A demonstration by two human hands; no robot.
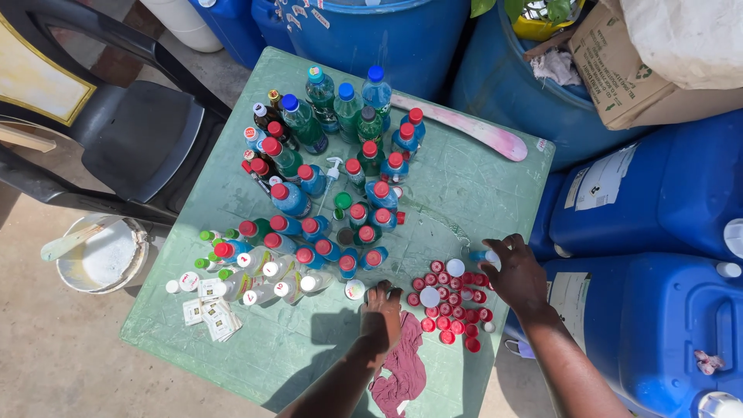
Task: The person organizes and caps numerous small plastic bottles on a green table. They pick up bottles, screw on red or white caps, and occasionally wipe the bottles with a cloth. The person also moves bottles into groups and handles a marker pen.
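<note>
Head view. Lying nearest, by the table's (464,193) near edge: a crumpled maroon rag (402,371), partly under the left forearm. Resting palm down just beyond the rag: left hand (381,310), fingers curled onto the tabletop, knuckles hiding whatever may be under them, so not telling whether anything is gripped. Sitting just up and left of those fingertips: a white cap (355,289).

Hovering over the far right corner of a heap of red caps (453,306): right hand (517,272), fingers spread and apart, clamping nothing, tips touching or nearly touching a small bottle (486,256) at the heap's top right. Lying between the two hands: the heap, closer to the right hand, with the left hand just beside its left edge. Standing farther off, up and left of both hands: a crowd of capped bottles (325,193), some tipped over with necks pointing right. Lying left of the left hand: small paper labels (213,313).

Being cut off or hard to read: the small bottle, mostly covered by the right fingers; both arms, cropped at the bottom edge.
</note>
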